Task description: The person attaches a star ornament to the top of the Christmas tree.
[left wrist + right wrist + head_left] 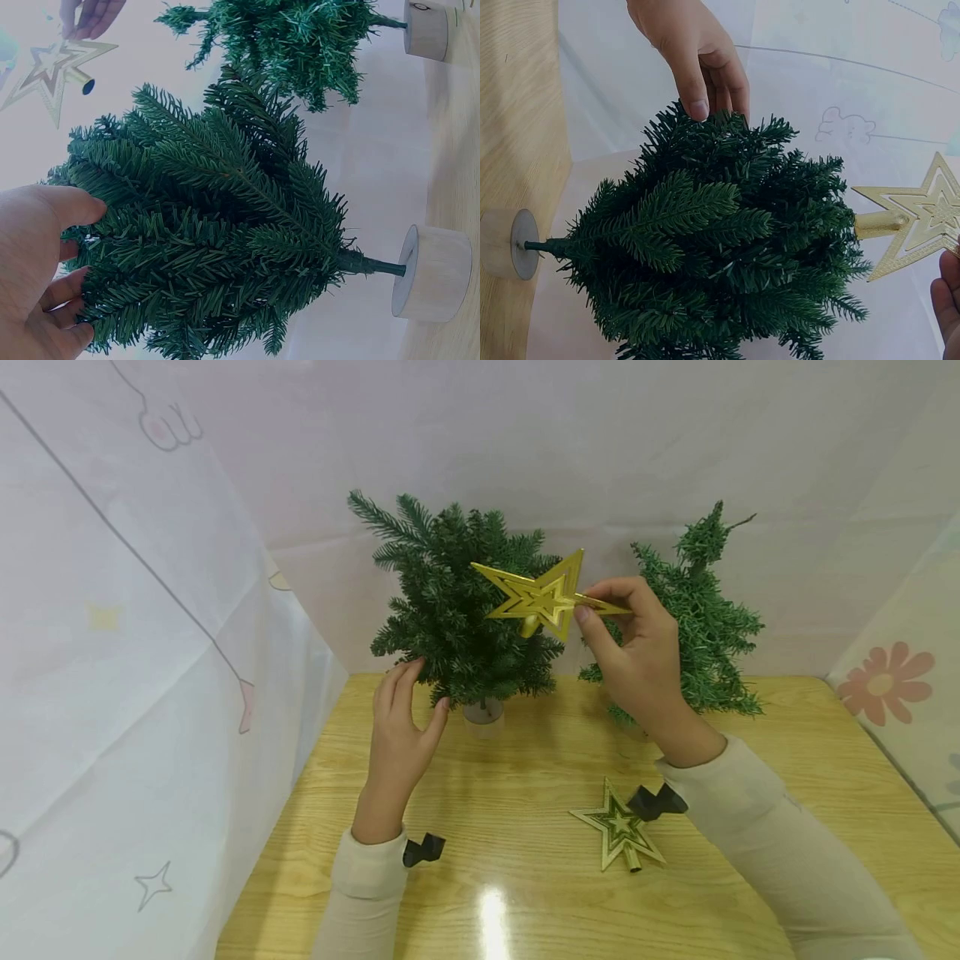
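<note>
1. Under everything else: wooden table [525, 793], carrying both trees so they stand without help, tucked inside a white sheet backdrop [150, 652].
2. Back left on the table: dark green tree [457, 602] upright on a pale round base [435, 271], which probably keeps it from tipping while getting fiddled with.
3. Right of the dark green tree, well apart: lighter green tree [705, 610], untouched, top still bare.
4. Up at the dark green tree's tip: gold star [540, 597], tilted, its little tube socket [877, 223] lined up with the top and touching the needles, looks ready to slip on.
5. Just right of that tree's top: right hand [637, 643], pinching one star point between thumb and fingers, likely for fine steering.
6. At the tree's lower left branches: left hand [401, 727], fingers spread and relaxed against the needles, gripping nothing, just steadying.
7. In front of the tree, to the right, flat on the table: second star [618, 831], parked spare.
</note>
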The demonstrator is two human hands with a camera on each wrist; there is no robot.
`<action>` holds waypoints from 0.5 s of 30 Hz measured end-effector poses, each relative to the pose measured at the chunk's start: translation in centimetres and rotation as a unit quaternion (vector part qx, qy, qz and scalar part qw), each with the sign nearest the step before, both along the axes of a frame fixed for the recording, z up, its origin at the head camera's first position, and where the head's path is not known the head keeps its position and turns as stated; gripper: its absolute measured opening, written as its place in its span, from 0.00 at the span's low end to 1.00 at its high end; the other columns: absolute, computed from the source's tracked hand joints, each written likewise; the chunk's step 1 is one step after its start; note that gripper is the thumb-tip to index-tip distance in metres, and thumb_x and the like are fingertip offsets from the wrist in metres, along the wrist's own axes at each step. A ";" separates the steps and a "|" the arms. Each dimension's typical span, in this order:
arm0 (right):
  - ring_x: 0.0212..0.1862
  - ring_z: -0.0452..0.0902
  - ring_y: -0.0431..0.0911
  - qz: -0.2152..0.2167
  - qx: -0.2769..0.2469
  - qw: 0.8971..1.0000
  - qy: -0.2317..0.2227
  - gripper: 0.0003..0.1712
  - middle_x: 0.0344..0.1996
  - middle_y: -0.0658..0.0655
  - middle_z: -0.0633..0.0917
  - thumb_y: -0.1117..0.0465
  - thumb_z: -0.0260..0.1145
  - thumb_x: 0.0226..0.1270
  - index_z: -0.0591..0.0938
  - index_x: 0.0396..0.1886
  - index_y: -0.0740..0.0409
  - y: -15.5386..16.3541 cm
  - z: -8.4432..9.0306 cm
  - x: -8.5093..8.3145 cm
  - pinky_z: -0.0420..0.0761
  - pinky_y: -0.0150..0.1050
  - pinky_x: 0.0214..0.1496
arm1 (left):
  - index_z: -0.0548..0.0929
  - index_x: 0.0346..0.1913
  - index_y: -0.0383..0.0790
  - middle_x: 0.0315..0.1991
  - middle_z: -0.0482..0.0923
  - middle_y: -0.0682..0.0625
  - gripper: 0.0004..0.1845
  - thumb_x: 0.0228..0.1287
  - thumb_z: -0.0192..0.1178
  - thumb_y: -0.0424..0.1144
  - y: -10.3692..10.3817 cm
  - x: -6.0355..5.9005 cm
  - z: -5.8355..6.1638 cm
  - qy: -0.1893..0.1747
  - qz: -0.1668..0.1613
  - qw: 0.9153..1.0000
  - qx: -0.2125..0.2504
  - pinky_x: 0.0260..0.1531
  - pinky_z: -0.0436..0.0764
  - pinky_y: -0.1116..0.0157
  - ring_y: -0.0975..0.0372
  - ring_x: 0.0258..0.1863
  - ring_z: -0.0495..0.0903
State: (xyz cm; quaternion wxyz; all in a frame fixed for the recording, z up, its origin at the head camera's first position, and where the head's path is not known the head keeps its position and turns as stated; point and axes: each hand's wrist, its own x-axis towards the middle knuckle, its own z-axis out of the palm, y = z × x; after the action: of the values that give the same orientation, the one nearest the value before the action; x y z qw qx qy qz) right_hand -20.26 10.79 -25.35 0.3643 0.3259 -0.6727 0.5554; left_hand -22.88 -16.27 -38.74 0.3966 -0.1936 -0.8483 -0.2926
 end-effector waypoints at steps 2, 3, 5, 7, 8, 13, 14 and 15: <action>0.38 0.77 0.47 -0.001 0.000 1.000 0.001 0.09 0.38 0.64 0.76 0.78 0.57 0.58 0.72 0.39 0.77 0.0 0.0 0.0 0.77 0.37 0.43 | 0.63 0.66 0.43 0.62 0.62 0.42 0.33 0.57 0.61 0.41 0.0 0.0 0.0 0.000 0.002 1.000 -0.002 0.59 0.61 0.55 0.54 0.62 0.58; 0.39 0.77 0.47 -0.001 -0.001 1.000 0.002 0.09 0.38 0.65 0.76 0.78 0.57 0.58 0.72 0.39 0.77 0.0 0.0 0.0 0.77 0.37 0.43 | 0.63 0.66 0.43 0.62 0.61 0.43 0.32 0.58 0.61 0.41 0.0 0.0 0.0 0.000 0.001 1.000 -0.004 0.59 0.61 0.55 0.54 0.62 0.58; 0.39 0.76 0.48 0.001 -0.002 1.000 0.004 0.09 0.37 0.65 0.76 0.78 0.57 0.58 0.72 0.39 0.78 0.0 0.1 0.0 0.77 0.38 0.43 | 0.63 0.66 0.43 0.62 0.61 0.44 0.32 0.59 0.60 0.43 -0.1 0.0 -0.1 0.000 0.001 1.000 -0.005 0.59 0.61 0.55 0.54 0.62 0.58; 0.40 0.76 0.49 0.000 -0.003 1.000 0.005 0.09 0.37 0.65 0.76 0.78 0.57 0.58 0.72 0.39 0.78 0.0 0.1 -0.1 0.77 0.39 0.44 | 0.63 0.66 0.43 0.63 0.60 0.46 0.31 0.61 0.57 0.45 -0.1 0.0 -0.1 -0.001 0.001 1.000 -0.007 0.59 0.61 0.55 0.54 0.63 0.58; 0.40 0.76 0.49 0.001 -0.004 1.000 0.006 0.09 0.37 0.65 0.76 0.78 0.57 0.59 0.72 0.39 0.78 0.0 0.1 -0.1 0.77 0.39 0.44 | 0.63 0.66 0.43 0.63 0.60 0.46 0.31 0.61 0.57 0.46 -0.1 -0.1 -0.2 -0.002 0.001 1.000 -0.007 0.59 0.61 0.55 0.54 0.63 0.58; 0.41 0.76 0.49 0.002 -0.007 1.000 0.008 0.08 0.37 0.65 0.76 0.78 0.57 0.59 0.72 0.39 0.78 -0.1 0.2 -0.2 0.76 0.40 0.46 | 0.63 0.66 0.44 0.63 0.59 0.46 0.31 0.61 0.56 0.47 -0.1 0.0 -0.1 -0.005 0.003 1.000 -0.008 0.59 0.61 0.55 0.55 0.63 0.57; 0.41 0.76 0.49 0.004 -0.008 1.000 0.009 0.08 0.37 0.65 0.76 0.78 0.57 0.59 0.72 0.39 0.78 -0.1 0.2 -0.2 0.76 0.40 0.47 | 0.63 0.66 0.44 0.63 0.60 0.45 0.31 0.60 0.57 0.46 -0.1 0.0 -0.1 -0.005 0.004 1.000 -0.007 0.59 0.61 0.55 0.55 0.63 0.57; 0.41 0.76 0.49 0.003 -0.008 1.000 0.009 0.08 0.37 0.65 0.76 0.78 0.57 0.59 0.72 0.39 0.78 -0.1 0.2 -0.2 0.76 0.40 0.47 | 0.63 0.66 0.44 0.63 0.60 0.45 0.31 0.60 0.58 0.45 -0.1 0.0 -0.1 -0.005 0.004 1.000 -0.007 0.59 0.61 0.54 0.55 0.63 0.57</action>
State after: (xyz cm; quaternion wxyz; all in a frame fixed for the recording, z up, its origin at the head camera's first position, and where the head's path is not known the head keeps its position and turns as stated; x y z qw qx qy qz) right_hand -20.48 10.70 -25.14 0.3713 0.3301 -0.6638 0.5590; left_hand -22.85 -16.37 -38.82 0.3920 -0.1913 -0.8533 -0.2857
